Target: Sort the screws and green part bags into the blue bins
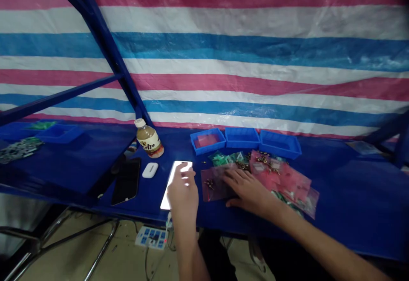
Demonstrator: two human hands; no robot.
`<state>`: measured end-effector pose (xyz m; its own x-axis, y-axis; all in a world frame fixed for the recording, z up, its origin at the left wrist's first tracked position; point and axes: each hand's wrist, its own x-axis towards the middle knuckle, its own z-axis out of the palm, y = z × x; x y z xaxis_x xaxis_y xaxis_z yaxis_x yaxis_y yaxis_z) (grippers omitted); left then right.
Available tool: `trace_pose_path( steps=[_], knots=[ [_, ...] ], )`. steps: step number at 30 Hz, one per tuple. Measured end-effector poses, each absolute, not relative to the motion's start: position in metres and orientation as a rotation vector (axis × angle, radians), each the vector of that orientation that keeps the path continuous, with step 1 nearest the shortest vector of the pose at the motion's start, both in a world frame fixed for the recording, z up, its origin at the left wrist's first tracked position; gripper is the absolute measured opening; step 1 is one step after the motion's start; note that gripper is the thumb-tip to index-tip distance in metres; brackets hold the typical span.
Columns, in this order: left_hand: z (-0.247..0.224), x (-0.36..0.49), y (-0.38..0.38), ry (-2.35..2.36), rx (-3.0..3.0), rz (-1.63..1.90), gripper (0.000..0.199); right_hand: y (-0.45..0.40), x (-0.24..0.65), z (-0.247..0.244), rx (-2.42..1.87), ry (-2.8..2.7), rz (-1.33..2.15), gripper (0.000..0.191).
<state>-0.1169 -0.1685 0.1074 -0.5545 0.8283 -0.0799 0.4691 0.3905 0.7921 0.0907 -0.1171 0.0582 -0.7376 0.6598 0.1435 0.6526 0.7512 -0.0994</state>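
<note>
My left hand [183,189] is over a phone [169,191] with a bright white screen. Its fingers are bent and slightly apart, and light from the screen shows between them. My right hand [247,188] rests with fingers spread on a pink see-through bag [208,190] that has small dark metal pieces at its left end. Beside that hand lies a heap of pink bags [289,179], with more brass-coloured pieces on top. Green bags [223,159] stick out behind my right fingers.
Three blue trays stand behind the heap: a left tray [207,150] with something pink inside, a middle tray [242,144] and a right tray [281,152]. Leftward are a bottle [149,141], a white earbud case [150,170] and a dark phone [127,183]. A power strip [150,237] lies below.
</note>
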Motion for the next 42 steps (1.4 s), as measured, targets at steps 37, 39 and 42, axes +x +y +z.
trace_pose_path(
  steps=[37,39,42],
  knots=[
    [0.042,-0.123,-0.21,1.914,1.791,0.705,0.048,-0.093,0.097,0.059,-1.395,-2.314,0.32,0.036],
    [0.038,-0.118,-0.216,1.934,1.812,0.703,0.053,-0.089,0.099,0.059,-1.372,-2.25,0.351,0.035],
    [0.031,-0.108,-0.212,1.991,1.846,0.735,0.061,-0.087,0.103,0.061,-1.351,-2.119,0.386,0.034]
  ],
)
